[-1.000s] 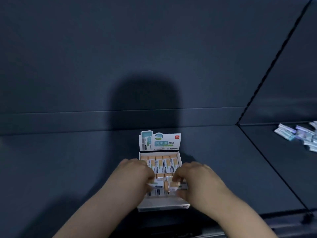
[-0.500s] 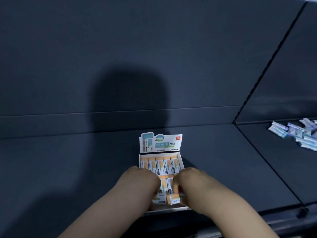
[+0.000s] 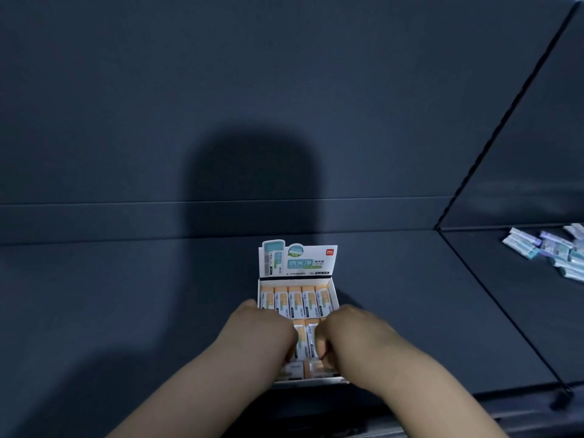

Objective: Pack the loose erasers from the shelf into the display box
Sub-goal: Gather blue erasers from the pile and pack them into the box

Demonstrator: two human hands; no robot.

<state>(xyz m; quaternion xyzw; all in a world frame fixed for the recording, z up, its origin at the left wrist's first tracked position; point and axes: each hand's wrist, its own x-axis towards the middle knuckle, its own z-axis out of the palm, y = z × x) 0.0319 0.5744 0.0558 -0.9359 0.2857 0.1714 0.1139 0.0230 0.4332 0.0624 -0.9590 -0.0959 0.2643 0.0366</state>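
Left hand and right hand curl over the box; their grip on the erasers is hidden. Uneven pressing might buckle a row.

One display box is noted. Five erasers are counted in its back row. Two middle-row erasers are seen, others being hidden. Two hands are recorded: left hand, right hand. Loose erasers, far right: too blurred to be counted.
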